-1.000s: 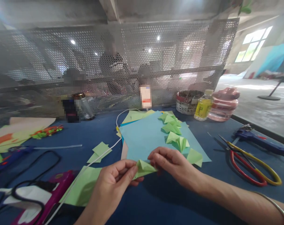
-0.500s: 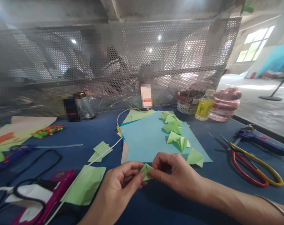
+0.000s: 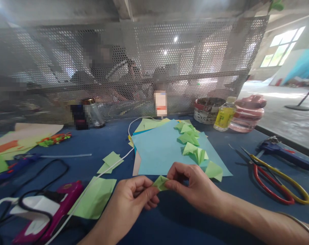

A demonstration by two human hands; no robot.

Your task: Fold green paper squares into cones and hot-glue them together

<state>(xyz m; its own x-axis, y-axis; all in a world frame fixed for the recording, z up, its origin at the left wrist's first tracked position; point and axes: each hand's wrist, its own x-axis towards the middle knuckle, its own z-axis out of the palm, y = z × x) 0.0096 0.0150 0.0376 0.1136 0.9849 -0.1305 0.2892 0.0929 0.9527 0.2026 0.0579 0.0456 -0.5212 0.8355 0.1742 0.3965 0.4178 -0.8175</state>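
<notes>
Evidently mid-fold: left hand (image 3: 134,194), right hand (image 3: 191,179) pinch green paper (image 3: 160,183), lower centre of frame; next crease likely needs steady pressure.

Between the fingers (image 3: 149,194): folded piece (image 3: 160,183), matt green paper, creased. Beyond the fingers: sheet (image 3: 156,146), smooth matt paper; screen (image 3: 185,75), perforated metal. Right of the fingers: scissors handles (image 3: 288,192), glossy plastic; jug (image 3: 246,115), translucent pink plastic. Left of the fingers: power strip (image 3: 65,202), glossy magenta plastic
</notes>
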